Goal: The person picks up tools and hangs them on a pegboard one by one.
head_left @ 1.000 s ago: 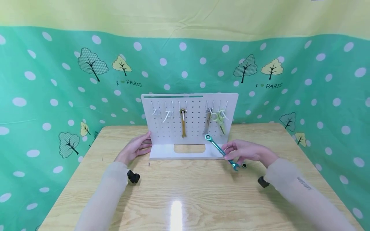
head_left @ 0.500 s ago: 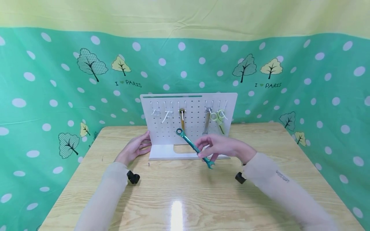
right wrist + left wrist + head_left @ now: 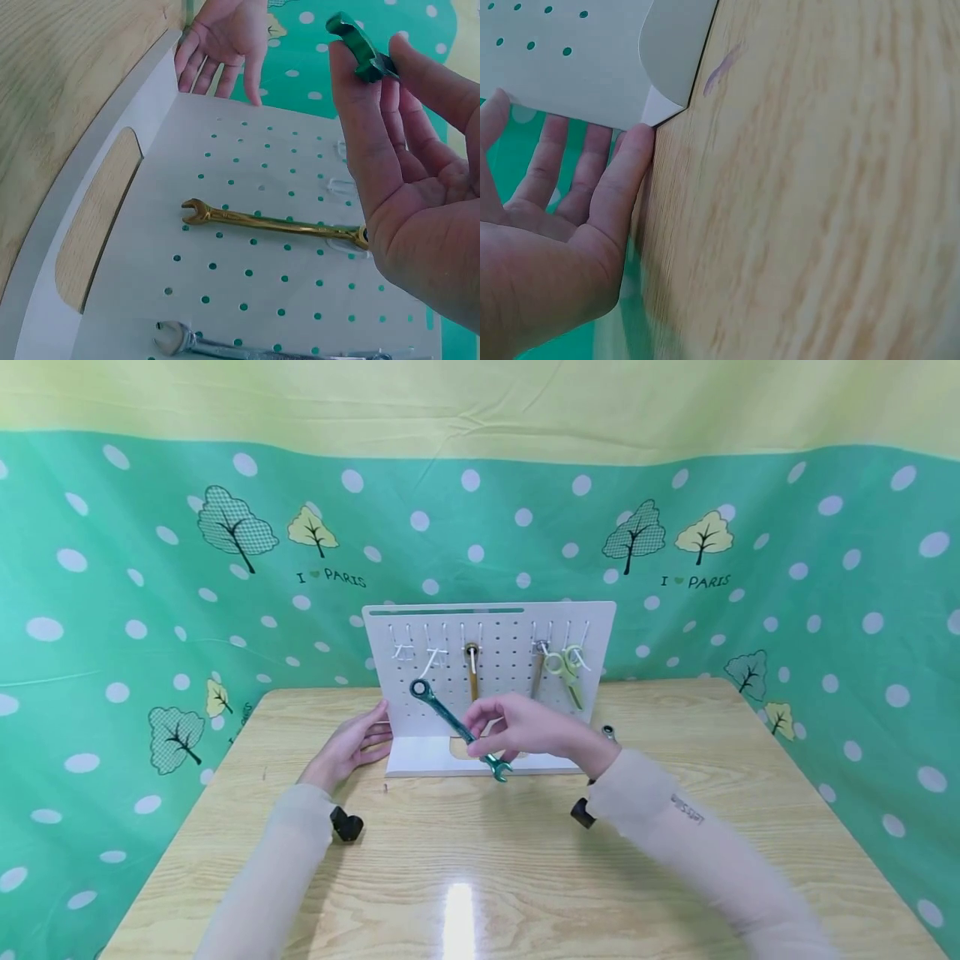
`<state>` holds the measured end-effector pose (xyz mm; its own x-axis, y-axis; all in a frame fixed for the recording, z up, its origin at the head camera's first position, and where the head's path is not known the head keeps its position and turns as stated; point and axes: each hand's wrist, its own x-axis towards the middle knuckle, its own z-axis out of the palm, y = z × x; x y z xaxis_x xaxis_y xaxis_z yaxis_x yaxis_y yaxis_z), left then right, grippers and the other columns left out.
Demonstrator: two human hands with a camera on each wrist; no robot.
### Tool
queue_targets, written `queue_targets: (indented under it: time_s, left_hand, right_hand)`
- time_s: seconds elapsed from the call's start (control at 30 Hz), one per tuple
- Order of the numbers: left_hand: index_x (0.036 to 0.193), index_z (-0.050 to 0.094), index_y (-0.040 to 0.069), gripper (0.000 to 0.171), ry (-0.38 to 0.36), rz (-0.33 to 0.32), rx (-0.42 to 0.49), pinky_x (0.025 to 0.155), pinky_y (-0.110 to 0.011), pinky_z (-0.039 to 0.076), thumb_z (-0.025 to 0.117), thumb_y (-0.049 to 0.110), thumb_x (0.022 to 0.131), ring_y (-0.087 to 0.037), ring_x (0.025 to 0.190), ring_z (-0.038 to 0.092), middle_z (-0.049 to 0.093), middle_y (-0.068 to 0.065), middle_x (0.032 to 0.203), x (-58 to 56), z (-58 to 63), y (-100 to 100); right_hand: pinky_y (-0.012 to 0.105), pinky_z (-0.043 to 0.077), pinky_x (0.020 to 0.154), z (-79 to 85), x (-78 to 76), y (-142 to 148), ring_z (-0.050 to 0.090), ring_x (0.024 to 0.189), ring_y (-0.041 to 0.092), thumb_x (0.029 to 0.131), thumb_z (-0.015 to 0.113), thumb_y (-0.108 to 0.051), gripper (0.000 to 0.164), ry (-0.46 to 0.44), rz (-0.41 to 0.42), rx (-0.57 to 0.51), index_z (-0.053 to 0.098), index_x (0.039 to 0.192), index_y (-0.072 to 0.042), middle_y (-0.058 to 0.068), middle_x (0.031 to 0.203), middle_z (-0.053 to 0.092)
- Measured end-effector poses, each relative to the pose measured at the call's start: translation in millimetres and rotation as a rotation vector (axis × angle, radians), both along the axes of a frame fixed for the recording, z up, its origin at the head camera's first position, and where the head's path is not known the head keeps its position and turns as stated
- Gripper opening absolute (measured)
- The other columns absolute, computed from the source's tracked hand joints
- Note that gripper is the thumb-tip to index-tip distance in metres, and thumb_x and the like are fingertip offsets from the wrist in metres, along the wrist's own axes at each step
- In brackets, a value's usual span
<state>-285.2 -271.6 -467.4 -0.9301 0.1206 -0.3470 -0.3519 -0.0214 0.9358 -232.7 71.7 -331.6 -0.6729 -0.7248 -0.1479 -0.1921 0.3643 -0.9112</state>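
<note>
My right hand (image 3: 528, 727) pinches a green combination wrench (image 3: 450, 718) between thumb and fingers, in front of a white pegboard (image 3: 502, 693). The wrench slants, its ring end up to the left and its forked end down to the right. In the right wrist view only the green forked end shows above the fingertips. My left hand (image 3: 348, 747) rests against the pegboard's left edge with its fingers extended; in the left wrist view one fingertip (image 3: 639, 135) touches the base's corner. A gold wrench (image 3: 274, 223) hangs at the board's middle, a silver wrench (image 3: 176, 339) to its right.
Green-handled scissors (image 3: 564, 667) hang at the board's right. Two white hooks on the left, an outer hook (image 3: 402, 652) and an inner hook (image 3: 433, 662), bear nothing. A small ring-ended metal piece (image 3: 608, 732) shows behind my right wrist. A patterned curtain (image 3: 480, 527) stands behind the table.
My right hand has carried the green wrench leftward across the pegboard's front, from its right side to left of the middle, and slightly up. The left hand stays at the board's edge.
</note>
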Motion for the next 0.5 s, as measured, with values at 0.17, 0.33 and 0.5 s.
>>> queue_targets:
  time_s: [0.17,0.33,0.5]
  left_hand:
    - [0.149,0.043,0.003,0.088,0.001,-0.003,0.004,0.103,-0.04,0.053,0.063,0.066,0.091,-0.032,0.133,0.048,0.048,-0.021,0.146,-0.3,1.7,1]
    - [0.15,0.042,0.003,0.09,0.015,-0.011,-0.007,0.103,-0.04,0.053,0.062,0.067,0.091,-0.032,0.132,0.048,0.048,-0.021,0.146,-1.2,1.0,1]
    - [0.15,0.043,0.004,0.091,0.008,0.001,-0.016,0.102,-0.039,0.054,0.062,0.068,0.089,-0.03,0.131,0.05,0.049,-0.02,0.145,-0.9,-0.3,-1]
  right_hand:
    - [0.041,0.064,0.07,1.1,-6.9,-9,0.066,0.092,0.03,0.091,0.079,-0.017,0.031,0.009,-0.057,-0.001,0.066,0.118,-0.009,0.008,0.105,0.064]
    - [0.04,0.064,0.069,-4.0,-15.3,-13,0.066,0.087,0.024,0.09,0.08,-0.013,0.032,-0.007,-0.141,0.012,0.066,0.118,-0.01,0.009,0.107,0.063]
    - [0.04,0.065,0.07,-15.5,-20.5,-15,0.065,0.088,0.023,0.091,0.079,-0.011,0.031,-0.054,-0.213,-0.025,0.066,0.118,-0.007,0.01,0.106,0.063]
